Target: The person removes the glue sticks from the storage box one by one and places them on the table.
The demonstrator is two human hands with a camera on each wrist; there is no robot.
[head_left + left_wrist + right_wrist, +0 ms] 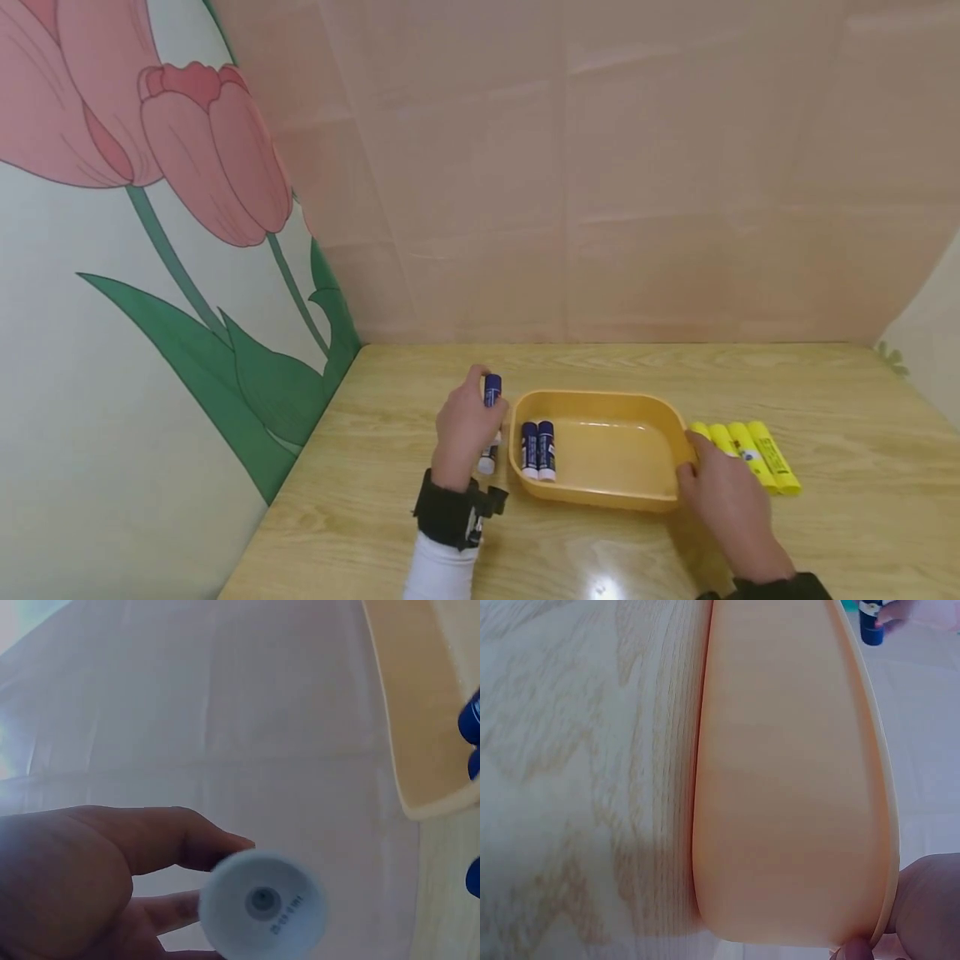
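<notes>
Far left: white wall with pink tulip mural (217, 158), meeting a creased pinkish sheet (600, 208) behind the wood-grain table (345, 483). White sleeve (441, 571), black wristband (448, 508), then left hand (463, 429): fingers and thumb pinching a blue-capped glue stick (492, 388), held off the table just outside the tray's left end, cap away from the person. Left wrist view shows its round white base (262, 904) with a small hub in the middle and printed characters too small to read. Below this hand, another glue stick (487, 461) on the table beside the tray, mostly hidden.

Next, yellow-orange plastic tray (611, 462), rounded corners, on the table. In its left end, two blue-and-white glue sticks (546, 450) lie side by side, blue ends away from the person, white ends nearer.

Right hand (727, 496) clamped on the tray's right rim, well apart from left hand; black wristband (780, 587) at frame bottom. Just beyond it, four yellow tubes (774, 457) in a row on the table, printed, partly covered by the hand; print unreadable. Far right: pale wall with small green leaf print (892, 358).
</notes>
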